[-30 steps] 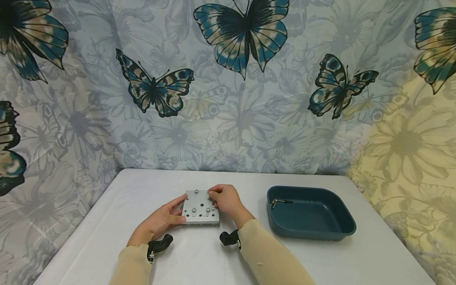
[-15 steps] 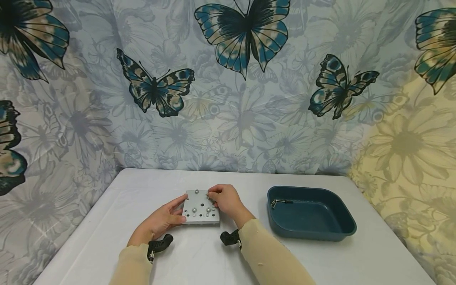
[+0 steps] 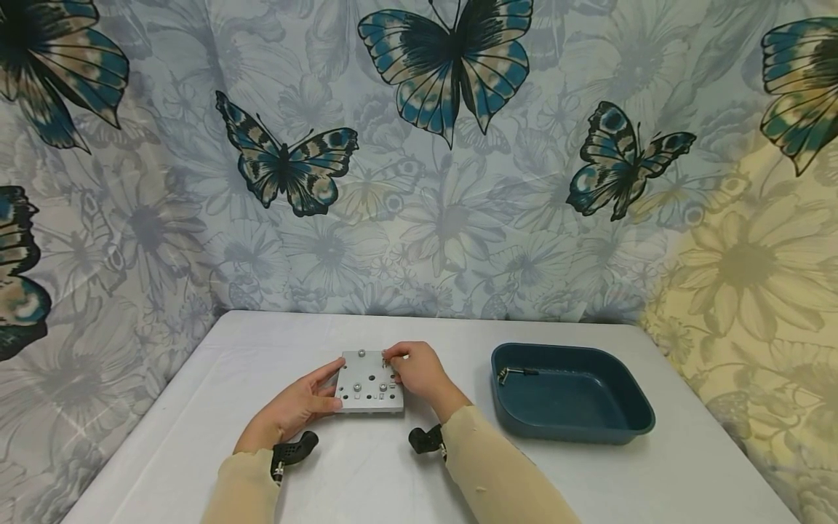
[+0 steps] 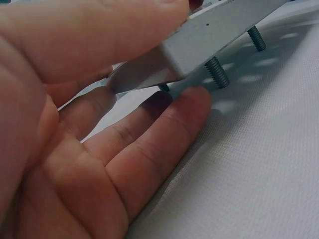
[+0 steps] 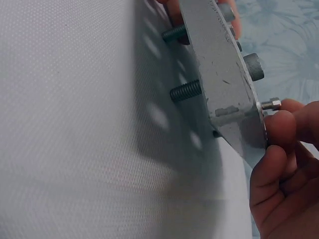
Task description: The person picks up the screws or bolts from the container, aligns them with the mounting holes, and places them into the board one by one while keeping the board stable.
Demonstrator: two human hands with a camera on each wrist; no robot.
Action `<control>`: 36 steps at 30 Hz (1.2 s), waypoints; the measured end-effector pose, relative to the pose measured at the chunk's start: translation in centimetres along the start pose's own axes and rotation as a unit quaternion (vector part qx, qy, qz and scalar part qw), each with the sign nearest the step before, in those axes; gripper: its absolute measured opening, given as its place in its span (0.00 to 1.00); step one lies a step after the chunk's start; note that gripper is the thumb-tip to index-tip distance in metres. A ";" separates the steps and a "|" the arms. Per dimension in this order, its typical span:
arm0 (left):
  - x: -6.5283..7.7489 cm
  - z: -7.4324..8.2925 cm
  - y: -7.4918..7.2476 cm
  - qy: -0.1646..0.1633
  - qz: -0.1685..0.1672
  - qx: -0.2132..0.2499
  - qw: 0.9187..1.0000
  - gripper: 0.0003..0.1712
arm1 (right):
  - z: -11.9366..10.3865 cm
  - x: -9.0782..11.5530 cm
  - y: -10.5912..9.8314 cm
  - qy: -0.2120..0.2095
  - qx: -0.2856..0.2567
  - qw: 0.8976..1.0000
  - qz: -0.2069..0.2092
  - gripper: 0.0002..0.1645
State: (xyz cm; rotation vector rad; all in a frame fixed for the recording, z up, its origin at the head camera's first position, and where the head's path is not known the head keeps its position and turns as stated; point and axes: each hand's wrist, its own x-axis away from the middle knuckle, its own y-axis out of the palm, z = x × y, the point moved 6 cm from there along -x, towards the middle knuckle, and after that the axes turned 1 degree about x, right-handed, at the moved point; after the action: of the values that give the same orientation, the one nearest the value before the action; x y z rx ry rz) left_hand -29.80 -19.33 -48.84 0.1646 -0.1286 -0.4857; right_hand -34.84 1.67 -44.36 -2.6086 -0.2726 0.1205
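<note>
A light grey metal plate (image 3: 363,402) with holes is held close over the white table. Several socket-head bolts (image 5: 254,67) sit in its upper face, and threaded shanks (image 4: 217,72) stick out beneath. My left hand (image 3: 297,405) grips the plate's left side, the thumb at the near left corner and the index fingertip at the far left corner. At the far right corner, a small silver screw (image 5: 271,104) stands up from the plate. My right hand (image 3: 419,371) pinches this screw between thumb and index finger, its other fingers tucked beside the plate's edge.
A dark teal tray (image 3: 569,429) stands on the table to the right, holding a small metal tool with a dark handle (image 3: 517,371). A butterfly-patterned cloth (image 3: 452,240) hangs behind the white-covered table (image 3: 366,480).
My right index finger has lifted and straightened slightly, so the small screw shows more between the fingertips. The right wrist has shifted slightly right; the left hand and plate stay put.
</note>
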 end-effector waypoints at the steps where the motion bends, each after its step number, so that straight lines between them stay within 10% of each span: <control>1: 0.0 0.0 0.0 0.001 -0.002 0.002 1.000 0.55 | 0.0 0.0 -0.1 -0.005 -0.001 1.000 0.003 0.13; 13: 0.0 -0.1 -0.1 -0.001 0.003 0.002 1.000 0.55 | 0.0 0.6 -1.1 0.012 -0.099 0.995 0.010 0.12; 19: 0.0 -0.1 -0.1 -0.005 0.009 0.009 1.000 0.55 | -0.1 2.5 -6.7 0.009 -0.361 0.932 0.016 0.26; 23: 0.0 -0.1 -0.1 -0.005 0.010 0.008 1.000 0.54 | 0.6 4.7 -12.5 -0.029 -0.427 0.904 0.006 0.36; 28: 0.0 0.0 -0.1 -0.006 0.013 -0.005 1.000 0.54 | 3.6 7.3 -18.4 -0.024 -0.375 0.926 0.032 0.40; 36: 0.1 0.0 0.1 -0.007 0.014 -0.011 1.000 0.54 | 9.2 9.3 -21.7 0.120 -0.169 0.975 0.079 0.41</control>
State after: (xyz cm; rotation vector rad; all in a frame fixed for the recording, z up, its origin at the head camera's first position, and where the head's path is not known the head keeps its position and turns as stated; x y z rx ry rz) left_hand -29.63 -19.29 -48.81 0.1377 -0.1382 -0.4597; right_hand -30.76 26.56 -41.77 -2.9451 0.0031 -0.2049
